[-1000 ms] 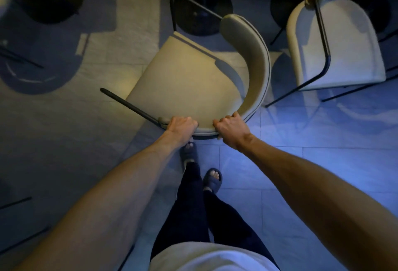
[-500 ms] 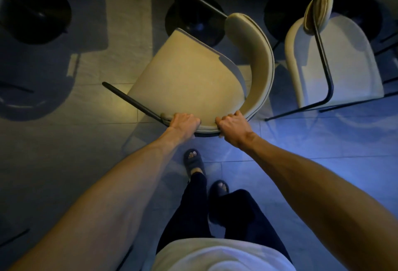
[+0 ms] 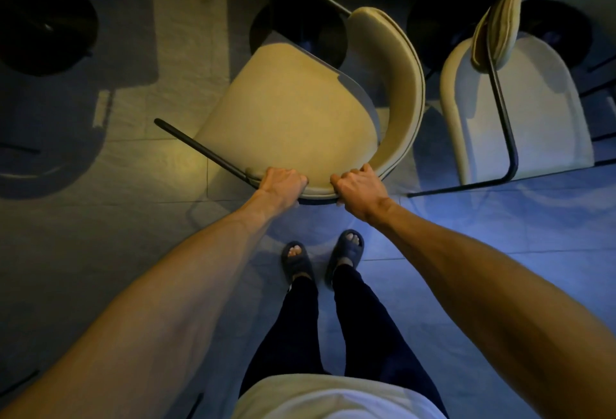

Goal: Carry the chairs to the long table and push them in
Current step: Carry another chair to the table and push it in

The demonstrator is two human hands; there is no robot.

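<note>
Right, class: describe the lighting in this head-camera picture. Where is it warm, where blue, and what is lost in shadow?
Head view: warm yellow light on the held chair, its backrest's shadow hard-edged across the seat; blue cast over the floor and second chair at right; pedestal bases sink into near-black.

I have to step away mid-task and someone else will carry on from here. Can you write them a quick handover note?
Left hand: grips the near backrest rim of the held chair.
Right hand: grips the same rim beside it.
The held chair is turned at an angle before a round black base.
Second chair: stands to its right, apart.
Done: chair is near the base. Left: square it, push it in; tabletop too dark to see.
</note>
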